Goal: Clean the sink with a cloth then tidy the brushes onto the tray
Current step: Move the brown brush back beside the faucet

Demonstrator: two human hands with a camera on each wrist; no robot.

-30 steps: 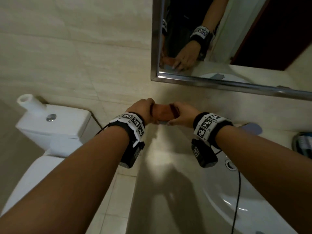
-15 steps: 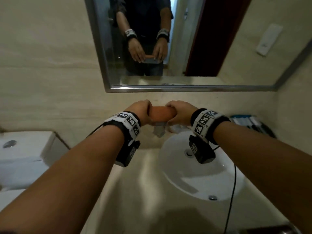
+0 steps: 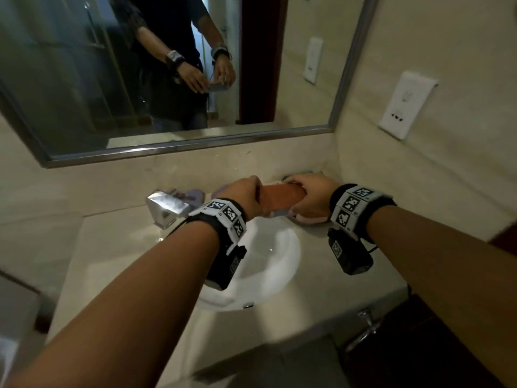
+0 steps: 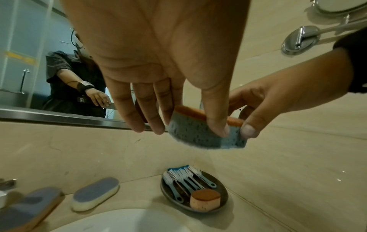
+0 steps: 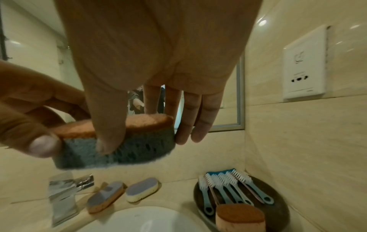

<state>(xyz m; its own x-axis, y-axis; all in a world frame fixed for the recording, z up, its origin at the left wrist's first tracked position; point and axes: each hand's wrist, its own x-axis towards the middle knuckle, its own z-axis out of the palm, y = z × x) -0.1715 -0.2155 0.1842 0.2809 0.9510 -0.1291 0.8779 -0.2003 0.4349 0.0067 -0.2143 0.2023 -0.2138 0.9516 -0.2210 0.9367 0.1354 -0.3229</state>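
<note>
Orange-topped, grey-blue sponge (image 4: 208, 133), held up in the air by both hands above the far rim of the sink (image 3: 285, 256). Left hand (image 3: 246, 197) pinches one end, thumb on the grey side face and fingers behind. Right hand (image 3: 310, 197) pinches the other end the same way. Both hands are clamped on it, neither free. Long axis of the sponge runs left-right, from one hand to the other, orange face up.

In the right wrist view the tray (image 5: 278, 204), a dark oval dish, lies at about 5 o'clock from the held sponge, low on the counter (image 3: 120, 247) in the corner beside the wall. The right hand is nearer to it, I judge; the left would have to cross over. The brushes (image 5: 228, 186) already lie on the tray, side by side, white bristles toward the wall and handles toward the basin.

Counts: five brushes, as far as I can tell, since they overlap. One small orange-topped sponge (image 5: 240, 218) at the near end of the tray. Two purple-topped oval sponges (image 5: 142, 190) on the counter at about 7 o'clock, beside the chrome tap (image 5: 65, 193). One held sponge. One mirror (image 3: 167, 79); one wall socket (image 3: 405, 105).

No cloth seen; the sponge probably serves. Sink wiping not yet begun, I judge.
</note>
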